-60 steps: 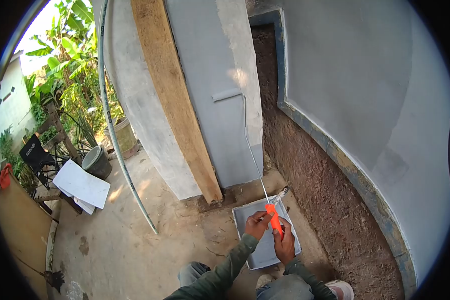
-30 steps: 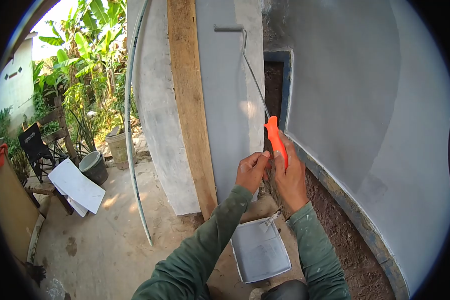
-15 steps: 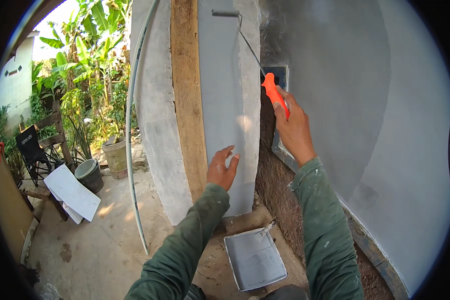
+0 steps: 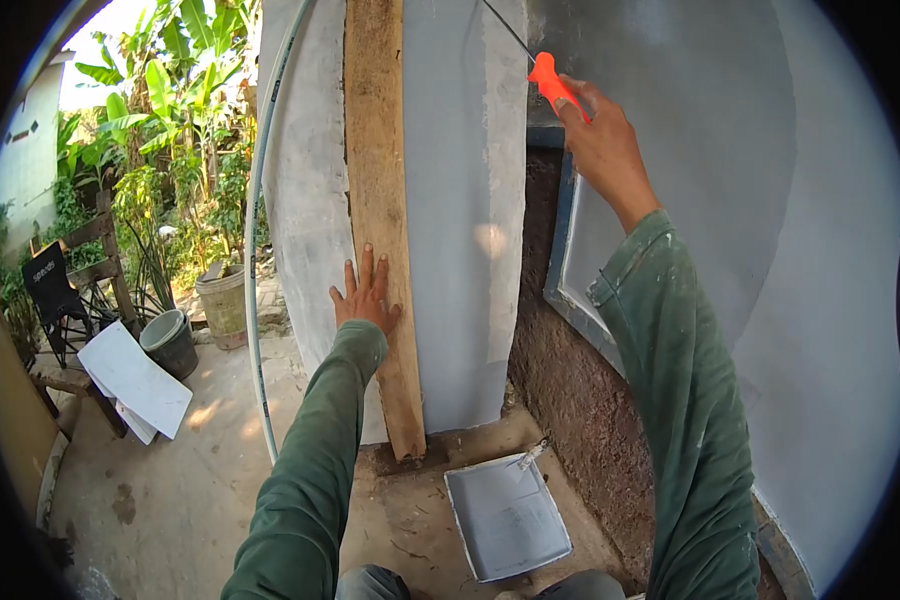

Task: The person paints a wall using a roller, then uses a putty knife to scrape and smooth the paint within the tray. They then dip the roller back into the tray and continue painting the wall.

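Note:
My right hand [image 4: 607, 140] is wrapped round the orange handle of a paint roller [image 4: 547, 82]. Its thin metal rod runs up and left out of the top of the view, so the roller head is hidden. Spread fingers of my left hand [image 4: 367, 290] lie flat against a wooden plank [image 4: 378, 160] that stands upright along the pillar. To the plank's right is the pillar's grey painted face [image 4: 450, 230]. A paint tray [image 4: 508, 520] with grey paint in it sits on the ground below, a paint-smeared brush handle [image 4: 533, 455] at its far corner.
A pale hose [image 4: 257, 230] hangs along the left of the pillar. Right of it stand a grey wall [image 4: 690, 200] and a rough brown wall base [image 4: 580, 420]. At far left are a bucket [image 4: 169, 345], a white board [image 4: 135, 378], a folding chair [image 4: 55, 285] and a pot [image 4: 223, 305].
My left hand has moved left from before the grey face onto the plank, fingers spreading. My right hand has risen with the paint roller, whose head has left the view at the top.

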Demonstrator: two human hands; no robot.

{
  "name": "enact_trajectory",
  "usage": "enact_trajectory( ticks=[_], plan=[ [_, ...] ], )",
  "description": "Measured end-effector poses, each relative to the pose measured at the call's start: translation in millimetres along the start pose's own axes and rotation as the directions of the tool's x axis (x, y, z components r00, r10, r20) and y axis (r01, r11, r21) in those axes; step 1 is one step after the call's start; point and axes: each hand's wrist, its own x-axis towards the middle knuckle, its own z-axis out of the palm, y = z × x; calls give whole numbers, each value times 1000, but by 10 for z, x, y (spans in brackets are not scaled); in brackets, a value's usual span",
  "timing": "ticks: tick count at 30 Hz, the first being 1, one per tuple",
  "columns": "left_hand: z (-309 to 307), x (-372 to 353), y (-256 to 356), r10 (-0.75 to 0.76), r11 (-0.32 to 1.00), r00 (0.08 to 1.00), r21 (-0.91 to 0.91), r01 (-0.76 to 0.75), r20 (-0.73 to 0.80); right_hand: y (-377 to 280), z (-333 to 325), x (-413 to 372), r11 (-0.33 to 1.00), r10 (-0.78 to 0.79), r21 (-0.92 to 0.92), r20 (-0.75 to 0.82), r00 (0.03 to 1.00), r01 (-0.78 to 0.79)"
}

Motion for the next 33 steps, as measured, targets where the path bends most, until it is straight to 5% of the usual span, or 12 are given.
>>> enact_trajectory(
  ticks=[33],
  plan=[
    [-82, 16, 4, -6, 999, 994, -37, 10, 113, -215, 155, 234, 998, 52, 43, 26, 998, -53]
  ],
)
